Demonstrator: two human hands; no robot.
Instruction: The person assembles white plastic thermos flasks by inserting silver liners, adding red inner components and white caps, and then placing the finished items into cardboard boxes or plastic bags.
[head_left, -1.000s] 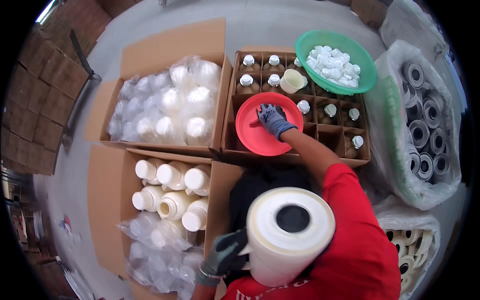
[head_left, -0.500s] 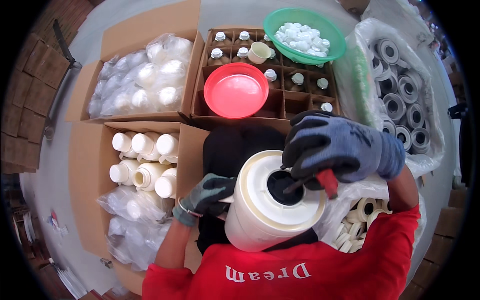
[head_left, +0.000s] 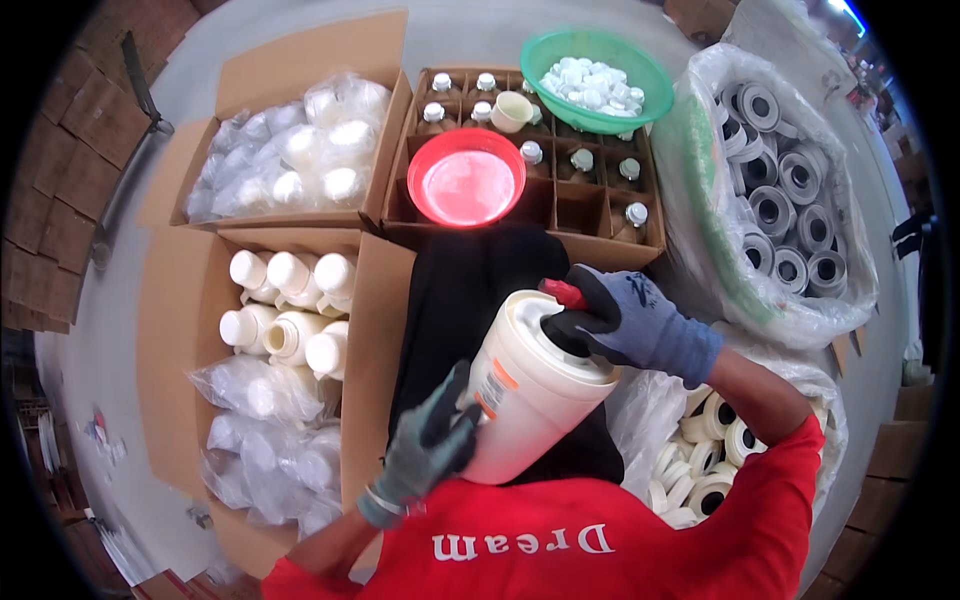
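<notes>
A large white cylindrical jug with an orange-marked label leans tilted over my lap. My left hand, in a grey-green glove, lies against its side by the label, thumb and fingers apart. At the jug's top, my right hand, in a blue-grey glove with black fingers, is closed around a red-handled screwdriver; only the handle shows. The black fingers cover much of the white lid and its dark centre.
Left stand cartons with white bottles and plastic-wrapped pieces. Ahead, a divided carton of capped bottles bears a red bowl and a green basin of white caps. Right are bags of grey rings and cream rings.
The jug has turned, bringing its label into view. My left hand has moved from the handle to the jug's side. My right hand has shifted down, swinging the red handle to its left.
</notes>
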